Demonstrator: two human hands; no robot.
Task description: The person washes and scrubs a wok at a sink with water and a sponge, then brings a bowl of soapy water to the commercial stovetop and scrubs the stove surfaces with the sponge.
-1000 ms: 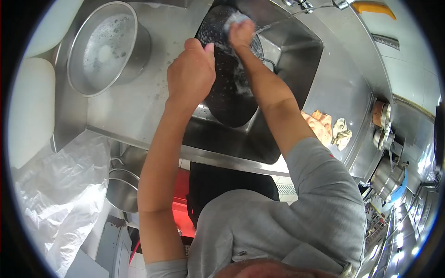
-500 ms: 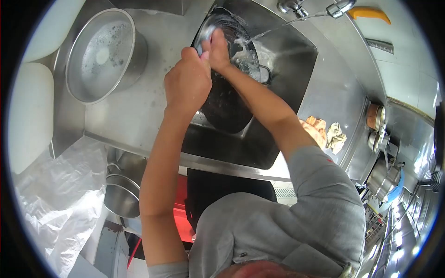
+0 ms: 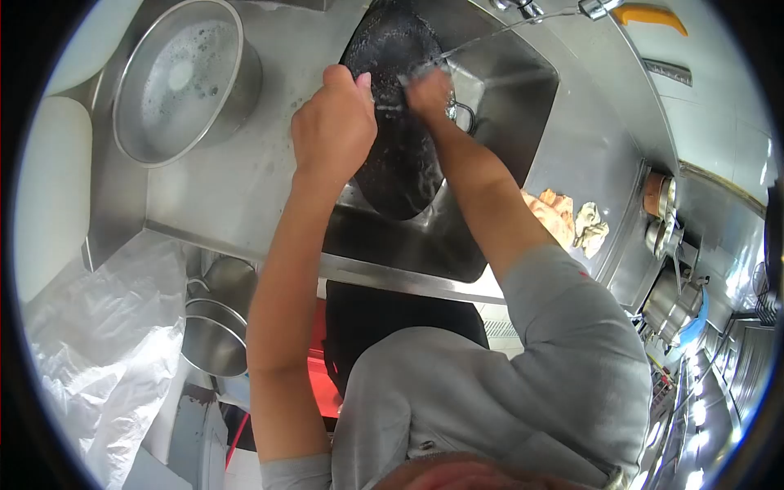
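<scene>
A large dark wok (image 3: 396,167) stands tilted in the steel sink (image 3: 523,135), with wet streaks and suds on its surface. My left hand (image 3: 335,122) is closed at the wok's left edge; its grip hides what lies under the fingers. On the wok's right side is my right hand (image 3: 429,91), smeared by motion. A small pale scrubbing pad (image 3: 406,80) shows blurred at its fingertips, pressed to the wok. Just beyond this hand sits a loop handle (image 3: 467,118). Water runs from the tap (image 3: 596,8) onto the wok.
To the left on the counter stands a big steel pot (image 3: 241,86) of sudsy water. Crumpled cloths (image 3: 551,214) lie right of the sink. An orange-handled tool (image 3: 649,16) rests at the back. Below left are steel pots (image 3: 214,343) and plastic sheeting (image 3: 106,351).
My right hand has moved from beside my left hand, right and downward across the wok. The wok's visible face looks darker, with fewer suds. My left hand stays at the edge.
</scene>
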